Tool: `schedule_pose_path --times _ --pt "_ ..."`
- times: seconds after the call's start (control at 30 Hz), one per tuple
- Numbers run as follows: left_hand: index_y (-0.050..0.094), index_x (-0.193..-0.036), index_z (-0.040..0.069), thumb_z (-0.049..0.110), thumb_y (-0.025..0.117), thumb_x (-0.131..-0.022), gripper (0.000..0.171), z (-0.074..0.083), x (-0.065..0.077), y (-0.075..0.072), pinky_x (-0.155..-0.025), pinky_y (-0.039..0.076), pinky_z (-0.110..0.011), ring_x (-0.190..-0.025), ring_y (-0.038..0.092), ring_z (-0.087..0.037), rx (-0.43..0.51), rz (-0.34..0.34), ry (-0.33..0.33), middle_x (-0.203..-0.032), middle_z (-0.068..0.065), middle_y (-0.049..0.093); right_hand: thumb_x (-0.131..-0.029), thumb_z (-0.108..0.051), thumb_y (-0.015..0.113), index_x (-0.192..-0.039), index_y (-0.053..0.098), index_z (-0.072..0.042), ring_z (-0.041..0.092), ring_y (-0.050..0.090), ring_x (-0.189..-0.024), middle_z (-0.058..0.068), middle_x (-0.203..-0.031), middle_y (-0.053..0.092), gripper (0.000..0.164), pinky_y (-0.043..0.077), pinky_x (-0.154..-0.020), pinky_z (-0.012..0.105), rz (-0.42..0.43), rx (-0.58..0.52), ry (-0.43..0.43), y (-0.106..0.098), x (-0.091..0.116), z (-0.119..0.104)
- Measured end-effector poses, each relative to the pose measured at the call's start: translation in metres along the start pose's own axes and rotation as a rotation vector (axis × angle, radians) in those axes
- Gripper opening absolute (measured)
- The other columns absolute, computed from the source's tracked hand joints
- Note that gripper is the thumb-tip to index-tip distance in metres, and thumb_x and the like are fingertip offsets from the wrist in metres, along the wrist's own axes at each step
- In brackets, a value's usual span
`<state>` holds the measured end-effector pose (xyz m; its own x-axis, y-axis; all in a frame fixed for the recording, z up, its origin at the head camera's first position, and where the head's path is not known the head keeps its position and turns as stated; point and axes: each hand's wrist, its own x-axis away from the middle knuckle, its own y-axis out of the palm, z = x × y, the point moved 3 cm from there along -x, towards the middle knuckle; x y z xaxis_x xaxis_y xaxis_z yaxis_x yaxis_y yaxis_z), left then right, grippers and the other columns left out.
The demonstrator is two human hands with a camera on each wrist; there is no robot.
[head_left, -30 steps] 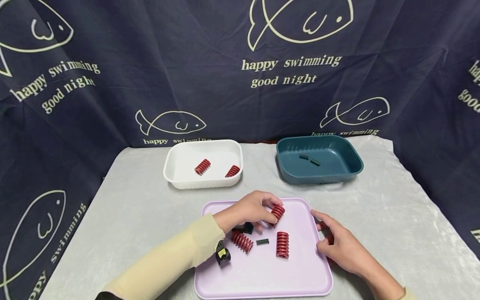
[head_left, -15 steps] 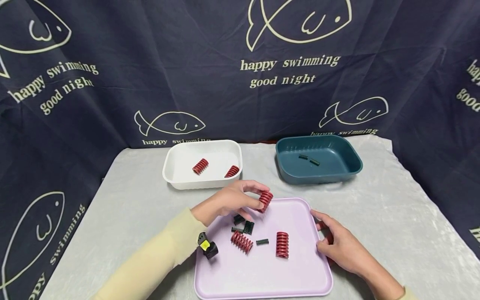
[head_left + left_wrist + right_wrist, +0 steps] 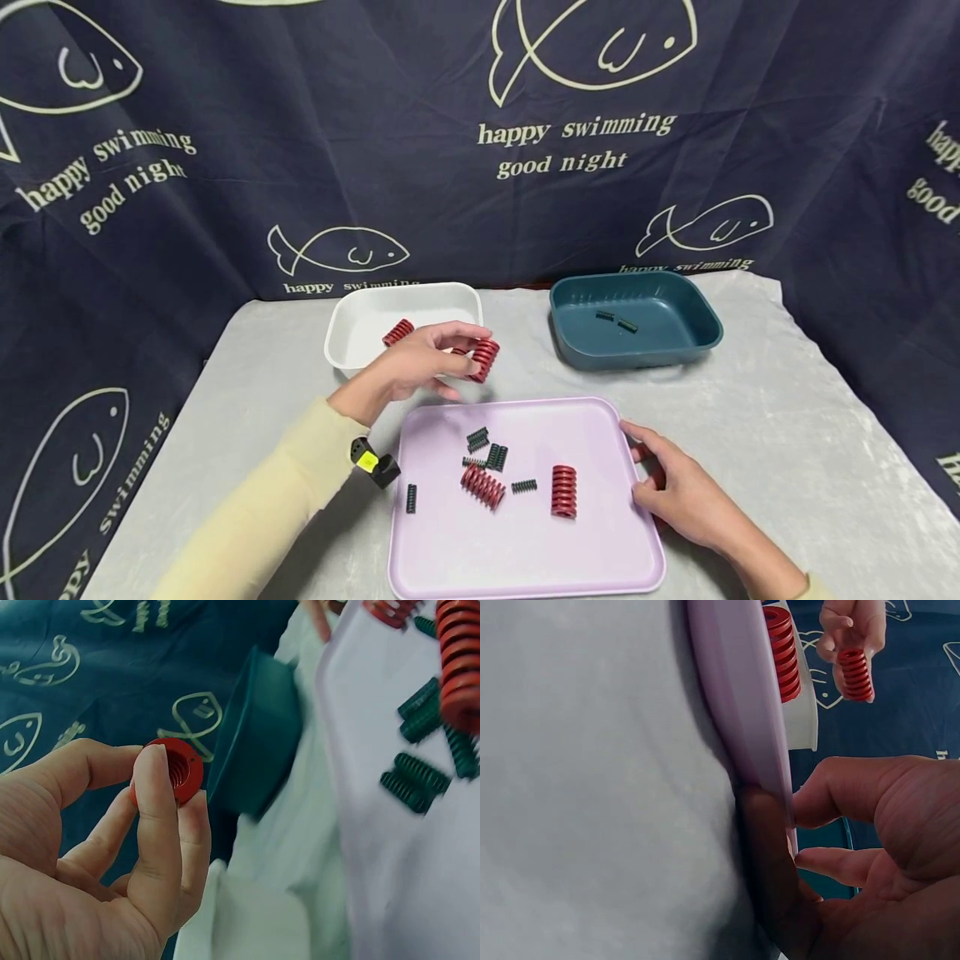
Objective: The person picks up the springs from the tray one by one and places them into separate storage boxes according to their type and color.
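Head: curtain (image 3: 435, 179) reads "good night" behind pinched spring (image 3: 486, 360).

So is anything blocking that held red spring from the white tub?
I see nothing between them. The left hand holds the red spring near the white tub; I can't tell whether the spring clears the rim.

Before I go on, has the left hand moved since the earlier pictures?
Yes: in the head view, judged against the purple tray, the left hand has gone left and forward, from over the tray to beyond its far edge.
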<state>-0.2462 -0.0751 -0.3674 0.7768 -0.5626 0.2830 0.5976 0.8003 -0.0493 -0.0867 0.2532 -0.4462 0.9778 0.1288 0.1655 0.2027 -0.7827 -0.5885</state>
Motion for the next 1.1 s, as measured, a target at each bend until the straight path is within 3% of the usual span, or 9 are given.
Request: schedule_pose_path --times 0.27,0.83,1.1 --pt "0.054 -0.148 0.011 0.002 0.070 -0.093 0.058 0.005 0.003 -0.031 -0.069 0.063 -0.038 -0.098 0.071 -0.021 -0.026 0.052 -0.021 -0.142 -0.012 0.058 -0.082 0.007 0.069 -0.155 0.039 -0.004 0.017 0.054 -0.076 0.013 -0.119 0.058 0.080 0.053 -0.050 0.030 -0.009 -0.032 0.011 0.001 0.000 0.001" --pt "0.049 -0.152 0.010 -0.001 0.066 -0.095 0.061 0.008 -0.006 -0.087 -0.063 0.061 -0.025 -0.089 0.068 -0.019 -0.055 0.168 -0.108 -0.140 -0.014 0.055 -0.082 0.008 0.068 -0.154 0.040 -0.004 0.014 0.053 -0.073 0.013 -0.118 0.058 0.078 0.053 -0.048 0.031 0.005 -0.040 -0.021 0.000 0.001 0.000" --pt "0.048 -0.153 0.011 0.002 0.067 -0.097 0.060 0.009 -0.007 -0.114 -0.075 0.063 -0.031 -0.107 0.068 -0.027 -0.086 0.237 -0.164 -0.140 -0.014 0.055 -0.081 0.008 0.068 -0.154 0.041 -0.004 0.014 0.053 -0.075 0.013 -0.117 0.058 0.078 0.052 -0.050 0.029 0.007 -0.032 -0.026 0.000 0.001 -0.001"
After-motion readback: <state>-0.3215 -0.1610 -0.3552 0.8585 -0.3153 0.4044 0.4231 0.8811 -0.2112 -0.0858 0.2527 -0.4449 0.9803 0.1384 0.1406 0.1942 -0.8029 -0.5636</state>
